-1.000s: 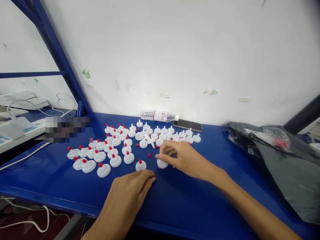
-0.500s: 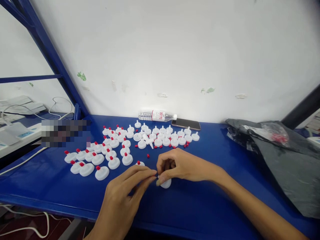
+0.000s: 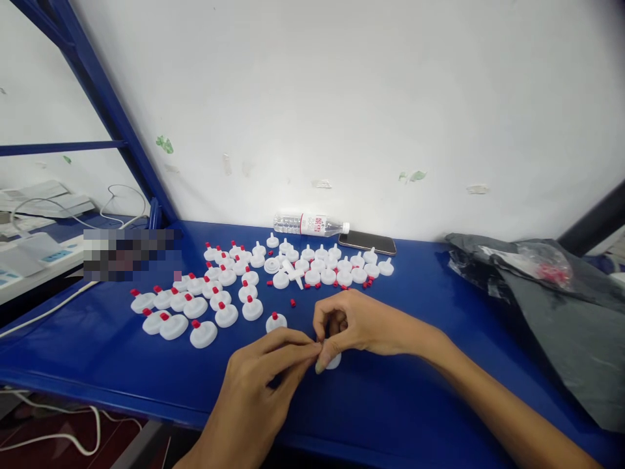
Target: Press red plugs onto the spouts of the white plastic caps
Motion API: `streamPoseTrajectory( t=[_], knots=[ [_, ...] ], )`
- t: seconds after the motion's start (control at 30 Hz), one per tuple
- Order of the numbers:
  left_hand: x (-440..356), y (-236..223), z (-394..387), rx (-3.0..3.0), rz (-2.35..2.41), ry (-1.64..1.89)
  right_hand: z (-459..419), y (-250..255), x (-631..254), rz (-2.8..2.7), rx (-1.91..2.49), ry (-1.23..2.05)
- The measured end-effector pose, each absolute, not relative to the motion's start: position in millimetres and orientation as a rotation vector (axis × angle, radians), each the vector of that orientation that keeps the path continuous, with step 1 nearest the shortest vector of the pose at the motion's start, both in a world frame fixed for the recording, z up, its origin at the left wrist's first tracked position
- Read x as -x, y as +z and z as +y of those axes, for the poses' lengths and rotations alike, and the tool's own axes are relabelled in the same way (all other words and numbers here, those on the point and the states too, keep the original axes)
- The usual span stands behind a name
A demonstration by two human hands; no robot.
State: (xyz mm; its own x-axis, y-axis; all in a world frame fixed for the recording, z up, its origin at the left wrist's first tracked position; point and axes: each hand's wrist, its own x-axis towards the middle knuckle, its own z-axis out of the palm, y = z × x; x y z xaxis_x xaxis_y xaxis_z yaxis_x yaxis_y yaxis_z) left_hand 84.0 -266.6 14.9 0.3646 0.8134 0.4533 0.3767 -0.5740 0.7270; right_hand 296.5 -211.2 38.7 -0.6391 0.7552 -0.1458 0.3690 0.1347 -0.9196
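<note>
Fingertips of my left hand (image 3: 266, 384) and my right hand (image 3: 351, 329) meet in a pinch over a round white spout cap (image 3: 334, 362) on the blue table. The right thumb and forefinger close on its top; the spout is hidden behind the fingers. Whatever the left fingers pinch is also hidden. Just beyond the left hand stands a white spout cap with a red tip (image 3: 276, 322). Several more red-tipped caps (image 3: 204, 334) spread to the left. Farther back, several white caps without red tips (image 3: 280, 280) stand grouped, with loose small red tips (image 3: 293, 303) around them.
Against the wall lie a clear plastic bottle (image 3: 310, 225) and a dark phone (image 3: 367, 243). A dark grey plastic bag (image 3: 532, 326), with a clear bag of red pieces (image 3: 551, 272) on it, covers the right side. White cables and a power strip (image 3: 43, 260) are at left.
My left hand has moved right, so its fingertips now touch the right hand's at the cap. The red-tipped cap behind it shows more fully. The view has shifted slightly.
</note>
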Motion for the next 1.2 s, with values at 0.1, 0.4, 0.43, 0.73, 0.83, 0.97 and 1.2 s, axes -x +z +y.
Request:
streamPoseTrajectory(
  t=[0.1,0.4,0.43,0.73,0.83,0.97,1.2],
  knots=[
    [-86.2,14.0,-267.7,-2.143,1.033,1.164,-212.4,38.0,-295.5,-2.059,1.089,1.489],
    [-96.2,5.4,-265.0,-2.158,1.058,1.155,-205.0,26.0,-295.5,-1.947,1.084,1.481],
    [-96.8,4.7,-265.2,-2.166,1.056,1.19,-204.3,26.0,-295.4,-1.93,1.073,1.489],
    [-94.1,12.7,-263.4,-2.149,1.111,1.686,-211.3,34.5,-280.9,-1.65,0.787,1.553],
    [-93.5,15.2,-258.7,-2.183,1.16,1.72,-215.3,36.6,-278.3,-1.503,0.745,1.669],
    [-93.8,17.6,-258.2,-2.164,1.233,1.676,-217.7,37.8,-276.1,-1.463,0.749,1.669],
    [-57.8,46.8,-255.3,-2.14,1.492,1.673,-213.6,32.3,-270.6,-1.533,0.969,1.313]
  ],
)
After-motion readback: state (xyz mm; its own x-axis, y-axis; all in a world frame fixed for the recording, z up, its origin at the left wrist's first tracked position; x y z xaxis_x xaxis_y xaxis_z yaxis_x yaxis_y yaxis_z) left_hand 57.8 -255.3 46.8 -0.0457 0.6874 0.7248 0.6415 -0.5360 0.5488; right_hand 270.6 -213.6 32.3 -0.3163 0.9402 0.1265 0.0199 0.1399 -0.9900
